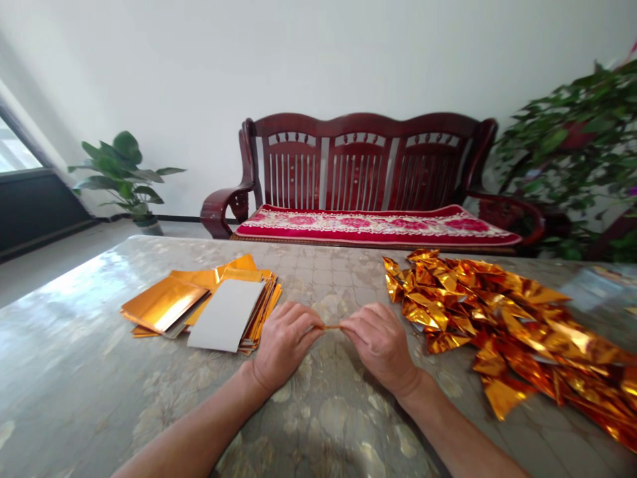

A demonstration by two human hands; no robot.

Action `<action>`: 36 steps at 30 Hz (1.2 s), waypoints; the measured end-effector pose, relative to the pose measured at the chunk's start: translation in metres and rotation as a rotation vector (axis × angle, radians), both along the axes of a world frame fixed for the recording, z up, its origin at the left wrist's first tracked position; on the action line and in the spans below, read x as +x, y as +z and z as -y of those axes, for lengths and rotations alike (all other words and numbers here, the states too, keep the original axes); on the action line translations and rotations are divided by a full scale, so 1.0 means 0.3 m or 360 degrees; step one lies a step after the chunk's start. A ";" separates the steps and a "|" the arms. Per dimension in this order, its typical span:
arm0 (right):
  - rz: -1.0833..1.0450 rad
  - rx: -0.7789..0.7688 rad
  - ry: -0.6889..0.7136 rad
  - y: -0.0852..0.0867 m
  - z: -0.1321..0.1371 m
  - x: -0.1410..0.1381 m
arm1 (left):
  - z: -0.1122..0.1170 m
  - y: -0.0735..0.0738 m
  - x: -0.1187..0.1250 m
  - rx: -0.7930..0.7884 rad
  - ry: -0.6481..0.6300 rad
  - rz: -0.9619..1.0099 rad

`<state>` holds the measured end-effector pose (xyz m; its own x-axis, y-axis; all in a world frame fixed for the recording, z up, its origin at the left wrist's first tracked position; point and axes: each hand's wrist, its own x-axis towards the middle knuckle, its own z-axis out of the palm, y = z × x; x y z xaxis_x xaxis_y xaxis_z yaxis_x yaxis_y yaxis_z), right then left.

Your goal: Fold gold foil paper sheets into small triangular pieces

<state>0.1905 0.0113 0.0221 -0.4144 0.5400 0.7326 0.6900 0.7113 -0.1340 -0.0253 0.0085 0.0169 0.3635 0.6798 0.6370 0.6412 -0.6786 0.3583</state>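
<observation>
My left hand (286, 342) and my right hand (379, 345) rest on the table (74, 372) with fingers pinched together. Between them they hold a thin folded strip of gold foil paper (332, 326), one hand at each end. Only a narrow edge of the strip shows between the fingertips. To the left lies a stack of flat gold foil sheets (209, 302), the top one turned white side up. To the right spreads a heap of folded gold foil pieces (502, 318).
The table has a glossy marbled top. Behind it stands a dark red wooden bench (368, 166) with a red patterned cushion (373, 224). A potted plant (124, 176) stands at the back left and a leafy plant (582, 146) at the right.
</observation>
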 end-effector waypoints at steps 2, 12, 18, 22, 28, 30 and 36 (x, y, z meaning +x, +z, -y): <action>0.0019 0.0012 0.0021 0.002 0.003 -0.003 | 0.003 0.007 0.004 0.0010 -0.0004 -0.0079; -0.0687 -0.0262 0.0148 -0.036 -0.008 -0.018 | -0.038 -0.044 -0.018 -0.0307 -0.0024 0.0407; -0.0747 -0.0310 0.0154 -0.034 0.002 -0.025 | -0.038 -0.039 -0.016 -0.0354 0.0032 0.0196; -0.0802 -0.0352 0.0115 -0.024 0.005 -0.033 | -0.029 -0.045 -0.007 -0.0437 0.0146 0.0262; -0.0967 -0.0364 0.0128 0.005 0.021 -0.047 | -0.035 -0.073 0.006 -0.0686 0.0283 0.0503; -0.0983 -0.0359 0.0133 0.008 0.028 -0.046 | -0.039 -0.083 0.008 -0.0773 0.0284 0.0575; -0.1148 -0.0674 0.0227 -0.014 0.045 -0.053 | -0.043 -0.093 0.015 -0.0989 0.0194 0.0681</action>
